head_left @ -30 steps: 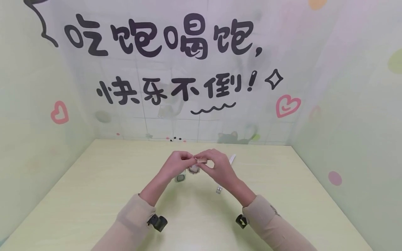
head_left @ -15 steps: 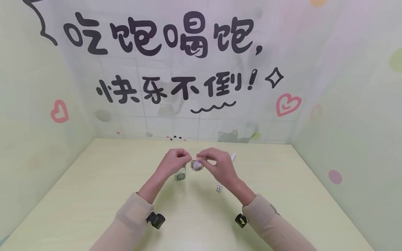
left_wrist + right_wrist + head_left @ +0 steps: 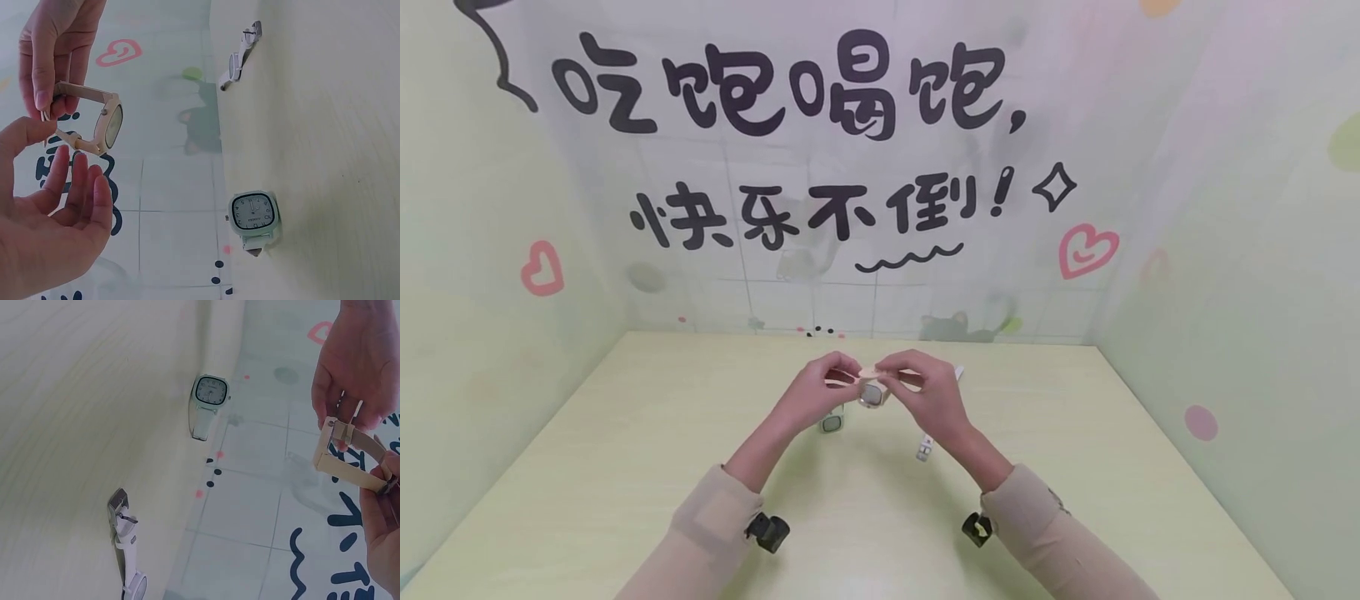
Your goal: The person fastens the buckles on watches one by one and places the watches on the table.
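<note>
While beige watch is being pinched by right hand, left-wrist frame upper left, its strap is being touched by spread left hand below.

You hold the beige watch up above the bench, its strap bent into a loop, its rounded-square face turned towards you.
</note>
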`<state>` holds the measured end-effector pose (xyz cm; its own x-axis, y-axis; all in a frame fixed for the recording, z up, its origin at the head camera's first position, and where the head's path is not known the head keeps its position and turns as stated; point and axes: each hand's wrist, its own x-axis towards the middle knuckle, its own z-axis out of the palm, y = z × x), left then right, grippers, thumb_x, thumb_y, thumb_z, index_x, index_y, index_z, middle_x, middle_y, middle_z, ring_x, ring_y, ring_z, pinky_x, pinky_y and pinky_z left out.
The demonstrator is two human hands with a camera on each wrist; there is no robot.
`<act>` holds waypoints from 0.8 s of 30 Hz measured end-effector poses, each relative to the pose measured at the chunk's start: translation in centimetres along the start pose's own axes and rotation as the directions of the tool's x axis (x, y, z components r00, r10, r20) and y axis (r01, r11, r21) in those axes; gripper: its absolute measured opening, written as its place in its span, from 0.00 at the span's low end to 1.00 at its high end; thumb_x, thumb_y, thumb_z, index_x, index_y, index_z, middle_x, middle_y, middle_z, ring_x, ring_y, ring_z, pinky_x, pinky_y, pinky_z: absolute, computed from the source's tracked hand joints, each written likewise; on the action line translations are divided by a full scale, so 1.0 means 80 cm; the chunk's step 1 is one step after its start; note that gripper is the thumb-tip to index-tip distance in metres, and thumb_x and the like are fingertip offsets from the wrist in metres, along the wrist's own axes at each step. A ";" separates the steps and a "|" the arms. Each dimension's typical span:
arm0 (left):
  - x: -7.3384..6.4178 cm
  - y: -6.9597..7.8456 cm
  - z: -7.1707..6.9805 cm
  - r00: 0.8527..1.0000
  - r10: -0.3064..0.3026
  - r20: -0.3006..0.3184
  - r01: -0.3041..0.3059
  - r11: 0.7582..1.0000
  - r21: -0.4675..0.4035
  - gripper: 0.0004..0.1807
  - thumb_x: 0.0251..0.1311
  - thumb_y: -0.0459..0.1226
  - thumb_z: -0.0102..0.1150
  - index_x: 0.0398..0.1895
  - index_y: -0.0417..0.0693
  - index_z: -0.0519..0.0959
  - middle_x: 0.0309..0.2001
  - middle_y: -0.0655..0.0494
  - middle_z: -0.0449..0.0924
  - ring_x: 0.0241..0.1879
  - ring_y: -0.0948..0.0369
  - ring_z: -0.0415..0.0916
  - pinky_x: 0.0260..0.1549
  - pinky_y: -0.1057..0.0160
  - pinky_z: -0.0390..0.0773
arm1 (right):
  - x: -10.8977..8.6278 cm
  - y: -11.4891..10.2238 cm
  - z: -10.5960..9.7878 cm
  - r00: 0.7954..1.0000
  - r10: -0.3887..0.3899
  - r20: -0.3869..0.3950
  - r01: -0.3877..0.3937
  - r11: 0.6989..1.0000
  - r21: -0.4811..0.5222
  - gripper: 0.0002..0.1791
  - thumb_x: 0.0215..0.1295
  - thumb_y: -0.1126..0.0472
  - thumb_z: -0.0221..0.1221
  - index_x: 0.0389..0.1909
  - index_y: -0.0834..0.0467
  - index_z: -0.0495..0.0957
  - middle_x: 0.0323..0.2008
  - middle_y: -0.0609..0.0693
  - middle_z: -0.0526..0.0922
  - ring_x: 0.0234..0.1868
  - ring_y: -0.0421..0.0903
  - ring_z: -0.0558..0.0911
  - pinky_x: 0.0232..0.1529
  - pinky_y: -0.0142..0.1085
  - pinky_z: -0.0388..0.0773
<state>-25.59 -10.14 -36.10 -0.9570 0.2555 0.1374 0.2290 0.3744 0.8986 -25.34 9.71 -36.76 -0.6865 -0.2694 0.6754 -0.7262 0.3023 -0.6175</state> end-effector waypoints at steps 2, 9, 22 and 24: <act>-0.001 -0.003 0.000 0.999 0.039 0.028 -0.039 0.999 -0.010 0.15 0.63 0.35 0.62 0.52 0.40 0.77 0.52 0.45 0.81 0.56 0.50 0.79 0.58 0.53 0.80 | 0.000 0.001 0.000 1.000 0.008 -0.001 -0.008 1.000 0.004 0.08 0.59 0.70 0.67 0.41 0.64 0.84 0.39 0.58 0.88 0.43 0.52 0.88 0.45 0.37 0.86; -0.004 -0.006 -0.001 0.993 0.113 0.034 -0.113 0.994 -0.012 0.16 0.62 0.32 0.63 0.53 0.40 0.78 0.51 0.44 0.83 0.55 0.49 0.80 0.62 0.48 0.76 | 0.000 0.002 0.001 1.000 0.005 -0.010 -0.005 0.999 0.032 0.07 0.62 0.68 0.66 0.41 0.63 0.84 0.40 0.57 0.88 0.43 0.52 0.88 0.45 0.37 0.86; -0.004 -0.006 -0.001 0.994 0.103 -0.033 -0.103 0.995 -0.008 0.13 0.61 0.30 0.64 0.49 0.40 0.80 0.47 0.45 0.85 0.52 0.51 0.82 0.59 0.51 0.79 | -0.001 0.003 -0.004 0.999 0.034 0.022 -0.035 0.999 0.035 0.07 0.63 0.69 0.65 0.41 0.64 0.85 0.41 0.59 0.88 0.45 0.54 0.87 0.46 0.38 0.86; -0.004 -0.007 -0.001 0.994 0.102 -0.044 -0.102 0.995 -0.009 0.13 0.61 0.30 0.64 0.48 0.40 0.80 0.47 0.45 0.85 0.52 0.51 0.82 0.59 0.51 0.79 | 0.000 0.005 -0.004 0.999 0.026 0.031 -0.027 0.999 0.024 0.07 0.63 0.69 0.65 0.41 0.64 0.85 0.41 0.59 0.88 0.45 0.54 0.87 0.46 0.39 0.86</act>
<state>-25.42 -10.50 -36.59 -0.9356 0.2531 0.2462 0.3240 0.3383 0.8835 -25.57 10.13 -36.88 -0.7062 -0.2898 0.6460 -0.7080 0.2874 -0.6451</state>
